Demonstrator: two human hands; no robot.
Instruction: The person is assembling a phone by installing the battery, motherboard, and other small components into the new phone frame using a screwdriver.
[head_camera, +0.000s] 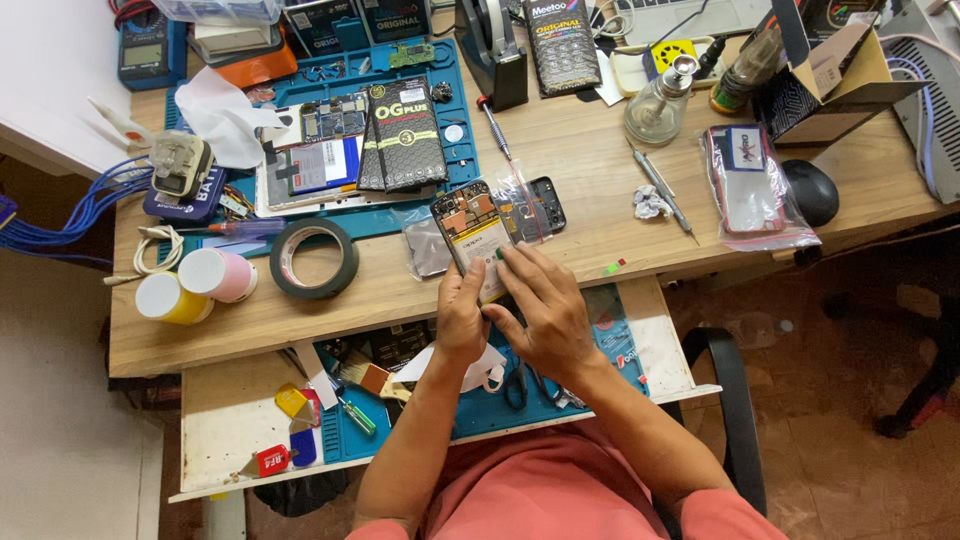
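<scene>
Phone (473, 238), back off, is sitting tilted over the desk (560, 170) edge, left hand (461, 322) clamping its lower side, right hand (545, 315) fingers spread, pressing on it; tape roll (314, 258) lying left.

I see bright, even light from above; the counter (560, 150) shows soft, short shadows, slight glare on plastic wrappers, sharp focus, mild bending at the edges.
</scene>
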